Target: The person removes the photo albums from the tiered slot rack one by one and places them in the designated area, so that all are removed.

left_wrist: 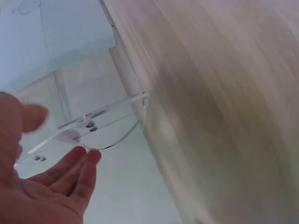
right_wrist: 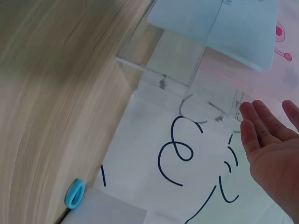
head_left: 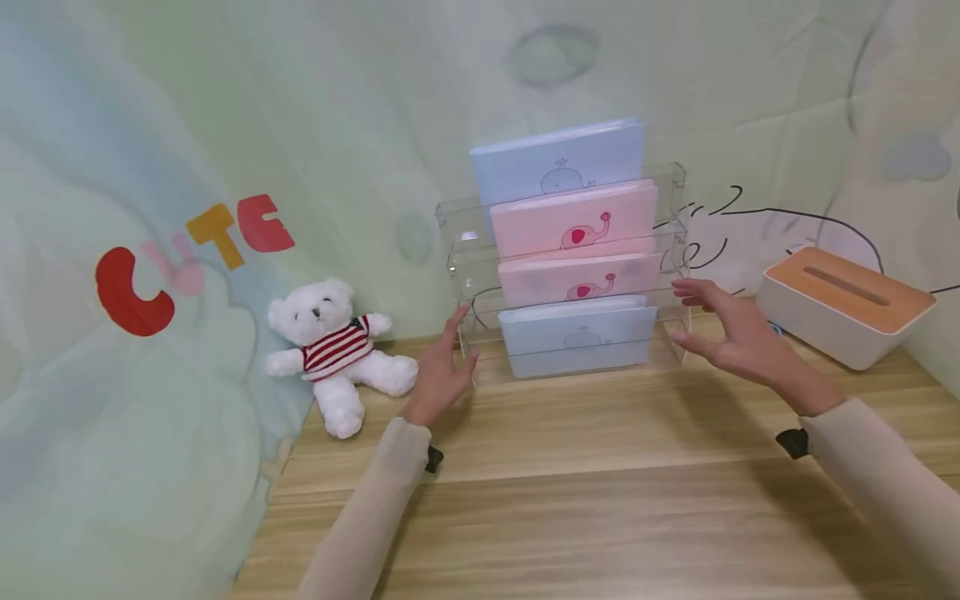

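A clear acrylic tiered rack [head_left: 681, 177] stands on the wooden table against the back curtain. Stacked in its tiers are a blue card-like booklet with a whale [head_left: 517, 173], two pink ones with elephants, the upper pink booklet [head_left: 528, 229] and the lower pink booklet [head_left: 532, 283], and a pale blue booklet [head_left: 540, 342] at the bottom. My left hand [head_left: 441, 377] is at the rack's left side, fingers extended and thumb apart. On the other side, my right hand [head_left: 738, 337] reaches to the right edge with fingers stretched out. Neither hand holds anything.
A white teddy bear [head_left: 337, 354] in a striped shirt sits left of the rack. At the right stands a white tissue box [head_left: 813, 321] with a wooden lid. By it lies a small blue loop [right_wrist: 74, 193]. The curtain [head_left: 337, 108] hangs close behind everything.
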`<state>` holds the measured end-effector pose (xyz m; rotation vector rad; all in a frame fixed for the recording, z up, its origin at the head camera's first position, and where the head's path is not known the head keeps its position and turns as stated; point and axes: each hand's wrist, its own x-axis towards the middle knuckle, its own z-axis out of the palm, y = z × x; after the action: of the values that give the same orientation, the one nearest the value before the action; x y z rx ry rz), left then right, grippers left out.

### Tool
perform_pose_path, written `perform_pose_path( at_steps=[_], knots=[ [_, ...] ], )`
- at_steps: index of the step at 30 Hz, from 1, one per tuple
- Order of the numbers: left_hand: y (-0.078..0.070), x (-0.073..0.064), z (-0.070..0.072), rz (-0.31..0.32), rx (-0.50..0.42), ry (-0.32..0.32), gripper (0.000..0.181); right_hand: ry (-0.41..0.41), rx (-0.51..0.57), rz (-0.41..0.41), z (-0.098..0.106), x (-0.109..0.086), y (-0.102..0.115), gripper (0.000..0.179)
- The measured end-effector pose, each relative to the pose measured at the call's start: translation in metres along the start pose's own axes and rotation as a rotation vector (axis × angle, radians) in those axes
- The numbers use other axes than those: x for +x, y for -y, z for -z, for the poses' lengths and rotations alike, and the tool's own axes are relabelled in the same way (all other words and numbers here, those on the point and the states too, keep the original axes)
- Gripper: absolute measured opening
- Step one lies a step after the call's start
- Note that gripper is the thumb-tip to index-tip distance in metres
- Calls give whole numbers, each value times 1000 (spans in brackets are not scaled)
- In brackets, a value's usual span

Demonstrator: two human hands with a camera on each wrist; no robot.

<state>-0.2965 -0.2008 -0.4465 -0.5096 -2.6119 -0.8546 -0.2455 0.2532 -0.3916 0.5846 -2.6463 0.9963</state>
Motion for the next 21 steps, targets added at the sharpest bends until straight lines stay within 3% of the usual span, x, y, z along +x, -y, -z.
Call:
perform_pose_path(
  at_steps=[6,11,21],
  knots=[
    [5,1,0,18,-134,12,78,20,64,-13,-10,9,3,68],
    [7,0,1,-10,-185,24,80,17,102,-17,-18,15,2,66],
    [16,-6,-6,-17,-276,-22,79,68,190,-61,-29,29,6,65]
  ],
)
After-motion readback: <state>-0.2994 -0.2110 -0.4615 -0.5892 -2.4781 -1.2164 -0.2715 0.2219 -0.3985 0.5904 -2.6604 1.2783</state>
